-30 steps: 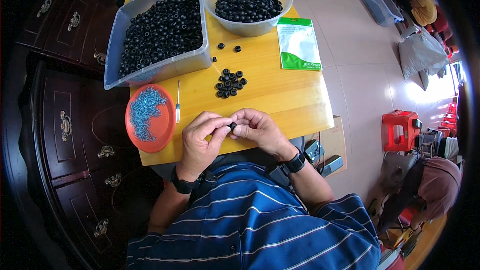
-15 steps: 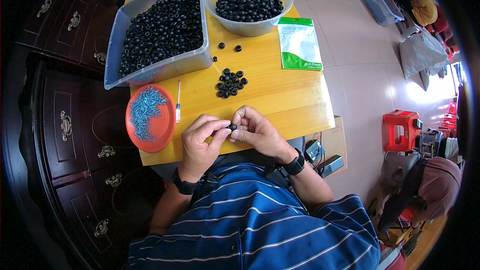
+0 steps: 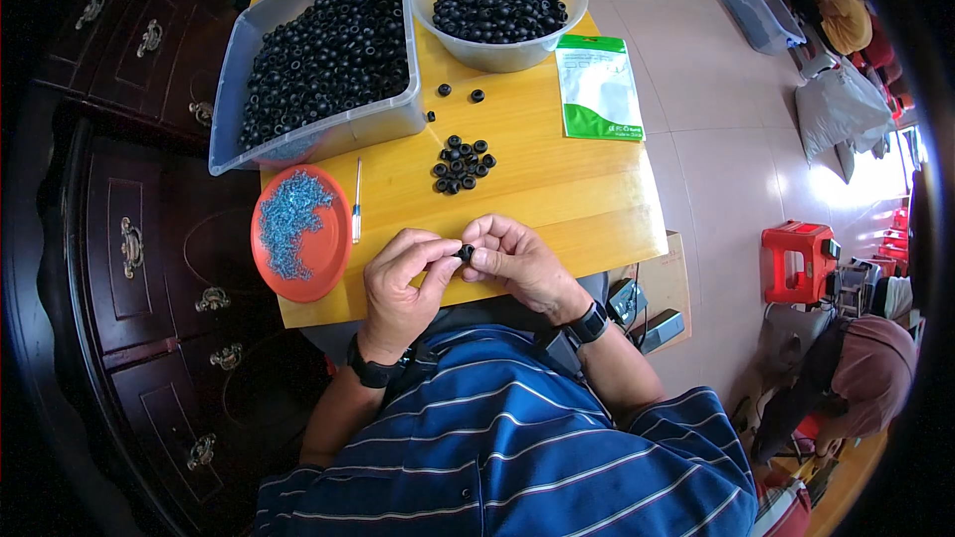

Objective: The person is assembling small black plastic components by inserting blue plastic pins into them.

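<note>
Between my fingertips, over the near edge of the yellow table [image 3: 587, 194], is a small black ring-like part [image 3: 465, 253]. My left hand [image 3: 403, 278] pinches it from the left with thumb and forefinger. From the other side my right hand [image 3: 517, 264] grips it too, fingers curled. Just beyond lies a loose cluster of similar black parts [image 3: 462, 165]. To the left are an orange plate [image 3: 333, 264] with small bluish-silver screws [image 3: 288, 224] and a screwdriver [image 3: 356, 214] with a clear handle.
A translucent bin [image 3: 343, 139] and a round clear tub [image 3: 497, 57], both full of black parts, stand at the back. A green-and-white packet [image 3: 600, 89] lies at the right edge. Dark drawers [image 3: 149, 249] flank the left; a red stool [image 3: 796, 264] and a bent-over person [image 3: 870, 378] are rightward.
Both hands stay at nearly the same place. The black part has turned slightly between the fingers, and the right fingers have shifted a little.
</note>
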### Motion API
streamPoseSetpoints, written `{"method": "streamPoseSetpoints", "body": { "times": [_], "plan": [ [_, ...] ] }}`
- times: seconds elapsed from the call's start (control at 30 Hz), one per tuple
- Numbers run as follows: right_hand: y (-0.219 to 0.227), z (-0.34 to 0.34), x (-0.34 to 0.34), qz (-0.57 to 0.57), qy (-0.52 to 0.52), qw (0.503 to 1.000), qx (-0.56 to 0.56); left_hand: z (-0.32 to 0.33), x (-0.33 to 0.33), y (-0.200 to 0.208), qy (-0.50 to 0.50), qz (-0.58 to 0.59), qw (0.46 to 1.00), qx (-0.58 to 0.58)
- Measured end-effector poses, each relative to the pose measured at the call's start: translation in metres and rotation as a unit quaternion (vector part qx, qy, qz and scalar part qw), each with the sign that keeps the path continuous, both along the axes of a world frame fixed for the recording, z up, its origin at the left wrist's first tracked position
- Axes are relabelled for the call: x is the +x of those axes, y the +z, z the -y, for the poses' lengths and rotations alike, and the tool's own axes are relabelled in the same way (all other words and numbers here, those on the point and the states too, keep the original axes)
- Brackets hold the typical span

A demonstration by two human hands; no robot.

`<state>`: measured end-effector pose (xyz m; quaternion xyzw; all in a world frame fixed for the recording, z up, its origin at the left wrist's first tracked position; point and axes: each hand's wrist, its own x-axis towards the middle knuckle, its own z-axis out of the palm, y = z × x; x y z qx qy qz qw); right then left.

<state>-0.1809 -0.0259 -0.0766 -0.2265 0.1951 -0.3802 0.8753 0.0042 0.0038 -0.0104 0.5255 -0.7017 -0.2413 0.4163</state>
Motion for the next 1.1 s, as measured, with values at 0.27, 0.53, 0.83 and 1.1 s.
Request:
{"method": "streamPoseSetpoints", "body": {
  "times": [0.27,0.53,0.83,1.1],
  "plan": [
    [-0.002,0.001,-0.002,0.009,0.012,1.000,-0.021,-0.001,0.005,0.004,-0.018,-0.083,0.992,0.093],
    [-0.004,0.000,0.000,0.020,0.000,1.000,-0.022,-0.002,0.006,0.004,-0.021,-0.073,0.994,0.082],
    [-0.004,-0.001,-0.003,-0.002,0.005,1.000,-0.022,-0.003,0.008,0.004,-0.039,-0.079,0.990,0.108],
    [-0.005,0.002,-0.004,0.003,0.036,0.999,-0.031,0.000,0.015,0.010,-0.085,-0.084,0.982,0.146]
  ]
}}
